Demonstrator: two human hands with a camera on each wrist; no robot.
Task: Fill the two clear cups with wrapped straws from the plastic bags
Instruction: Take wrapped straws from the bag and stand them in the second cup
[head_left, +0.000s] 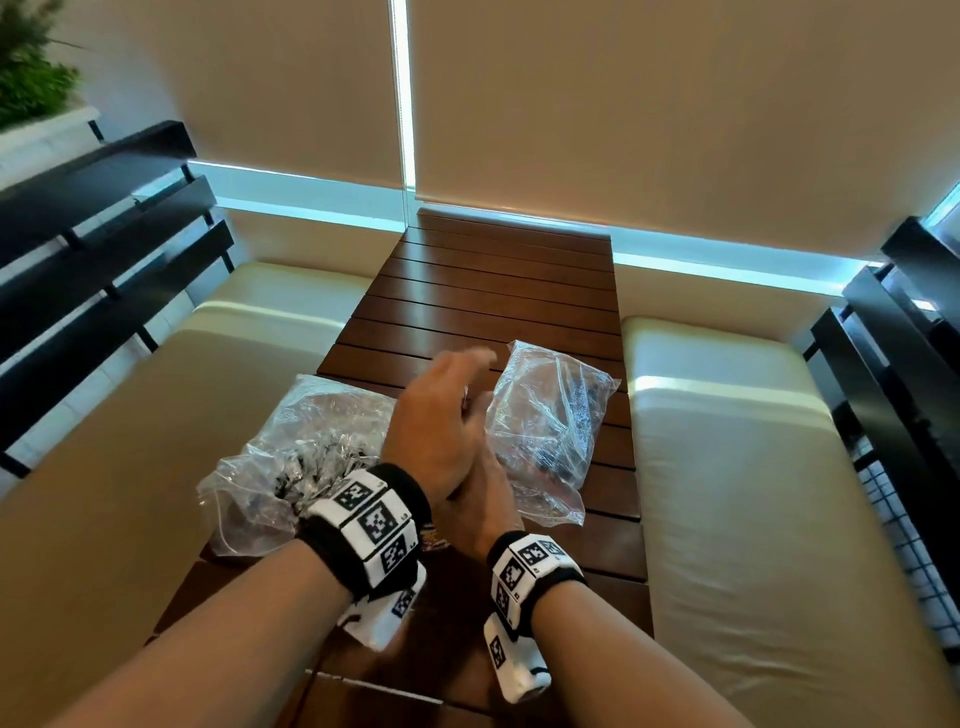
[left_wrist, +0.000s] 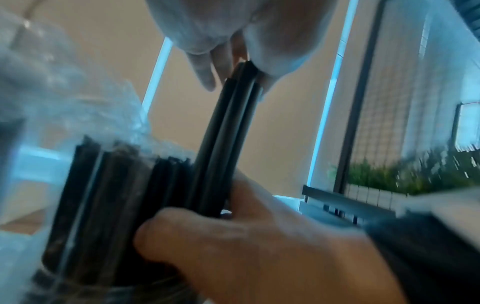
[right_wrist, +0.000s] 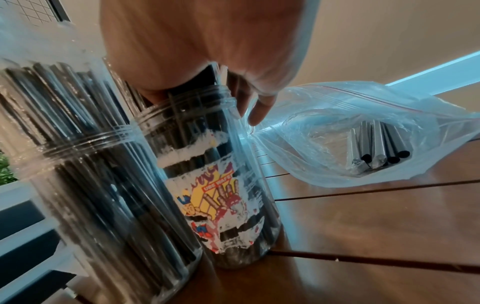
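Observation:
Two clear cups stand side by side near the table's front edge. The plain cup (right_wrist: 103, 195) is packed with black wrapped straws. The cup with a colourful label (right_wrist: 223, 195) also holds straws. My right hand (right_wrist: 207, 41) reaches over the labelled cup's mouth, and its fingers (left_wrist: 246, 246) curl round a bundle of straws (left_wrist: 226, 123) standing up out of it. My left hand (left_wrist: 221, 26) hovers above with relaxed fingers, touching the tops of those straws. In the head view my left hand (head_left: 441, 410) crosses over my right hand (head_left: 483, 504) and hides the cups.
A crumpled plastic bag (head_left: 311, 447) lies at the left of the slatted wooden table (head_left: 493, 291). A zip bag (right_wrist: 363, 133) at the right holds a few straws (right_wrist: 376, 148). Cream benches (head_left: 753, 467) flank the table, and dark railings stand on both sides.

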